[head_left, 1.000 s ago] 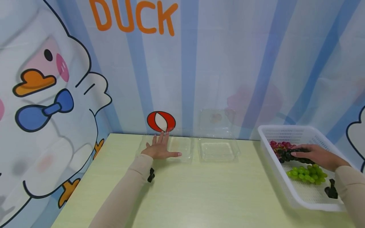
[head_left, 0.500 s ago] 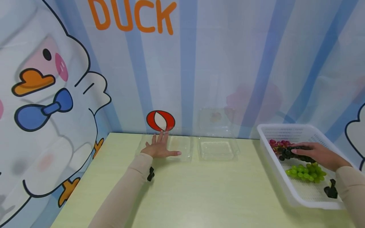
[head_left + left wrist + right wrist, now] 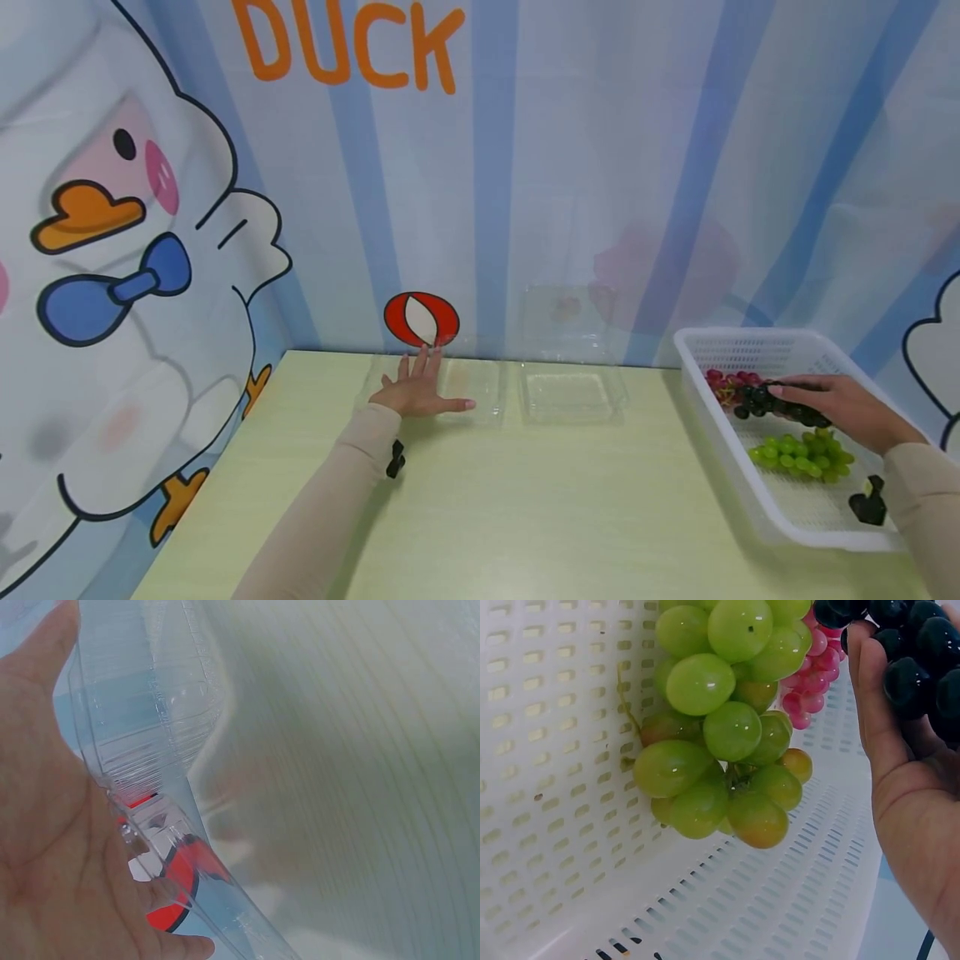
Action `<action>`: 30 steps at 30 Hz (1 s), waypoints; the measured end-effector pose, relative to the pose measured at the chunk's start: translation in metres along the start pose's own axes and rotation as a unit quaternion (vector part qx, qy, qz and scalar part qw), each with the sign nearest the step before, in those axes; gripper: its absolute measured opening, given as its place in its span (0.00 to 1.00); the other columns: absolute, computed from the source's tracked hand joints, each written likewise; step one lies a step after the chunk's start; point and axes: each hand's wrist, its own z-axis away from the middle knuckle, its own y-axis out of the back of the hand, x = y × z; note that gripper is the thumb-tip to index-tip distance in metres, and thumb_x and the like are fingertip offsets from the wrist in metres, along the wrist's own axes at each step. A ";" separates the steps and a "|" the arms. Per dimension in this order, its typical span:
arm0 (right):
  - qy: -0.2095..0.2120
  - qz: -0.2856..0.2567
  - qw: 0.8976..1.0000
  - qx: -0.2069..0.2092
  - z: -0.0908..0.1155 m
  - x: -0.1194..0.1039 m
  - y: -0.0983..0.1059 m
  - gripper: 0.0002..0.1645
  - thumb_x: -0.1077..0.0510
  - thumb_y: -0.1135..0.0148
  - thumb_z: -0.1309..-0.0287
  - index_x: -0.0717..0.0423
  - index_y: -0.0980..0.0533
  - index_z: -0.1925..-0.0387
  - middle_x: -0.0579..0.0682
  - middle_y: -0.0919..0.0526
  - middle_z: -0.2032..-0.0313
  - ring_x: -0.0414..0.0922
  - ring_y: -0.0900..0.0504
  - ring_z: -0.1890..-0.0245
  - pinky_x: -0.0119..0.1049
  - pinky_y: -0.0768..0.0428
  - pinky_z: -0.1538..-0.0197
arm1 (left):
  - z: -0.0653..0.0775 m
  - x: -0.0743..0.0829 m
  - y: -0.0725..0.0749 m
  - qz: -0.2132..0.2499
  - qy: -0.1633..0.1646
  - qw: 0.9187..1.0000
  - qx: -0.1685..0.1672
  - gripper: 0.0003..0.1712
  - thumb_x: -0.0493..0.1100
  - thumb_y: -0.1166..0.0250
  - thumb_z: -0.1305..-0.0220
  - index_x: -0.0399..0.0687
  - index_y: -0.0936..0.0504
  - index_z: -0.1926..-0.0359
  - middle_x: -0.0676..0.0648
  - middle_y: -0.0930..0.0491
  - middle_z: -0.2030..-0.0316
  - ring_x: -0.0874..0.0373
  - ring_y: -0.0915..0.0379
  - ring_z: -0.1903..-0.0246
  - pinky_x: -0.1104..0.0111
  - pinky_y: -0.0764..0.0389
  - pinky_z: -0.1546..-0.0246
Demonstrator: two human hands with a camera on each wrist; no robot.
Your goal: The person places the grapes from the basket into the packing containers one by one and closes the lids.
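My right hand (image 3: 858,408) grips a bunch of black grapes (image 3: 780,403) inside the white basket, with the fingers over its top. In the right wrist view the black grapes (image 3: 937,645) lie against the palm and fingers. Red grapes (image 3: 723,387) sit just beyond them, and green grapes (image 3: 801,456) lie nearer on the basket floor. At the back of the table my left hand (image 3: 417,394) spreads its fingers over a clear plastic box (image 3: 486,392). Part of that box is hidden under the hand; in the left wrist view its ridged wall (image 3: 150,750) shows beside the palm.
A second clear plastic box (image 3: 572,393) stands to the right of the left hand, its lid (image 3: 567,321) raised against the curtain. The perforated basket (image 3: 738,492) has a raised rim. A printed duck curtain (image 3: 570,167) hangs behind the pale table (image 3: 555,500).
My right hand has drawn the black grapes slightly away from the red grapes, and more of the red bunch shows. The left hand stays spread over the box.
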 end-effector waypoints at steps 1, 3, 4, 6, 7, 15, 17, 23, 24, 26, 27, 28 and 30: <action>-0.003 -0.003 1.000 0.001 0.000 0.000 0.000 0.58 0.28 0.54 0.29 0.76 0.46 0.26 0.83 0.48 0.30 0.81 0.45 0.35 0.75 0.33 0.46 | 0.000 -0.001 0.000 0.001 0.001 1.000 -0.002 0.83 0.93 0.45 0.65 0.60 0.73 0.19 0.49 0.80 0.20 0.36 0.82 0.22 0.26 0.68 0.33; -0.009 -0.010 1.000 0.005 0.001 -0.001 0.000 0.59 0.27 0.54 0.29 0.77 0.47 0.26 0.83 0.49 0.30 0.81 0.45 0.35 0.75 0.34 0.46 | -0.001 -0.001 0.000 -0.002 0.002 1.000 -0.008 0.83 0.94 0.46 0.65 0.60 0.74 0.19 0.49 0.81 0.20 0.36 0.83 0.22 0.26 0.68 0.33; -0.011 -0.013 1.000 0.007 0.002 -0.001 0.000 0.59 0.27 0.54 0.29 0.77 0.48 0.26 0.83 0.49 0.30 0.81 0.46 0.35 0.75 0.34 0.45 | 0.000 0.000 0.001 -0.004 0.001 1.000 -0.010 0.83 0.94 0.46 0.64 0.60 0.74 0.19 0.49 0.81 0.20 0.36 0.83 0.22 0.26 0.68 0.33; -0.013 -0.021 1.000 0.012 0.003 -0.003 0.000 0.60 0.26 0.55 0.29 0.78 0.48 0.26 0.83 0.49 0.31 0.81 0.46 0.34 0.76 0.35 0.45 | 0.002 0.002 0.002 -0.008 0.000 1.000 -0.012 0.81 0.92 0.45 0.61 0.59 0.74 0.19 0.48 0.80 0.20 0.36 0.83 0.22 0.27 0.68 0.32; -0.013 -0.024 1.000 0.015 0.003 -0.003 0.000 0.60 0.26 0.55 0.29 0.78 0.48 0.26 0.83 0.49 0.30 0.81 0.46 0.34 0.76 0.35 0.45 | 0.005 0.003 0.003 -0.009 -0.002 1.000 -0.010 0.80 0.91 0.44 0.59 0.58 0.74 0.19 0.47 0.80 0.20 0.35 0.82 0.22 0.27 0.67 0.32; -0.028 -0.033 0.999 0.024 0.005 -0.006 -0.001 0.62 0.24 0.57 0.30 0.78 0.49 0.26 0.83 0.50 0.30 0.82 0.48 0.33 0.78 0.38 0.44 | 0.021 0.010 0.010 -0.007 -0.010 1.000 0.003 0.75 0.86 0.42 0.51 0.55 0.71 0.18 0.45 0.75 0.19 0.35 0.79 0.21 0.28 0.65 0.31; -0.035 -0.039 0.998 0.023 0.005 -0.006 -0.001 0.63 0.24 0.57 0.31 0.77 0.49 0.26 0.83 0.51 0.30 0.81 0.49 0.33 0.78 0.39 0.43 | 0.020 0.010 0.010 -0.007 -0.012 1.000 0.002 0.75 0.85 0.42 0.50 0.54 0.70 0.18 0.44 0.75 0.19 0.34 0.78 0.22 0.28 0.65 0.31; -0.047 -0.057 0.997 0.018 0.005 -0.008 -0.001 0.65 0.22 0.56 0.33 0.78 0.50 0.26 0.82 0.52 0.29 0.81 0.52 0.32 0.79 0.41 0.42 | 0.021 0.011 0.010 -0.006 -0.013 1.000 0.008 0.75 0.84 0.40 0.50 0.54 0.69 0.18 0.44 0.74 0.19 0.34 0.77 0.21 0.28 0.65 0.31; -0.047 -0.058 0.997 0.018 0.005 -0.008 0.000 0.66 0.22 0.55 0.34 0.77 0.50 0.26 0.82 0.52 0.29 0.81 0.52 0.32 0.79 0.41 0.42 | 0.021 0.011 0.010 -0.006 -0.013 1.000 0.009 0.75 0.84 0.40 0.50 0.54 0.69 0.18 0.44 0.74 0.19 0.34 0.77 0.21 0.28 0.65 0.31; -0.049 -0.058 0.997 0.018 0.005 -0.010 0.001 0.66 0.21 0.55 0.34 0.77 0.51 0.25 0.82 0.52 0.29 0.81 0.52 0.32 0.79 0.41 0.42 | 0.022 0.012 0.011 -0.007 -0.012 1.000 0.008 0.75 0.84 0.41 0.50 0.53 0.69 0.18 0.44 0.73 0.19 0.34 0.77 0.21 0.28 0.66 0.31; -0.050 -0.057 0.997 0.019 0.005 -0.010 0.001 0.66 0.21 0.55 0.34 0.77 0.51 0.25 0.82 0.53 0.29 0.81 0.52 0.32 0.79 0.41 0.42 | 0.022 0.012 0.011 -0.006 -0.012 1.000 0.008 0.75 0.85 0.41 0.50 0.53 0.69 0.18 0.44 0.73 0.19 0.34 0.77 0.21 0.28 0.65 0.31; -0.050 -0.055 0.997 0.021 0.006 -0.011 0.002 0.66 0.21 0.55 0.34 0.76 0.51 0.25 0.82 0.53 0.29 0.82 0.52 0.32 0.79 0.41 0.42 | 0.022 0.012 0.011 -0.006 -0.012 1.000 0.007 0.75 0.85 0.41 0.50 0.53 0.69 0.18 0.44 0.73 0.19 0.34 0.77 0.21 0.27 0.65 0.31; -0.049 -0.050 0.997 0.026 0.006 -0.013 0.003 0.66 0.21 0.55 0.35 0.76 0.51 0.25 0.82 0.53 0.29 0.82 0.52 0.32 0.79 0.41 0.42 | 0.023 0.012 0.011 -0.006 -0.012 1.000 0.008 0.75 0.85 0.41 0.50 0.53 0.69 0.18 0.44 0.73 0.19 0.34 0.77 0.21 0.27 0.65 0.31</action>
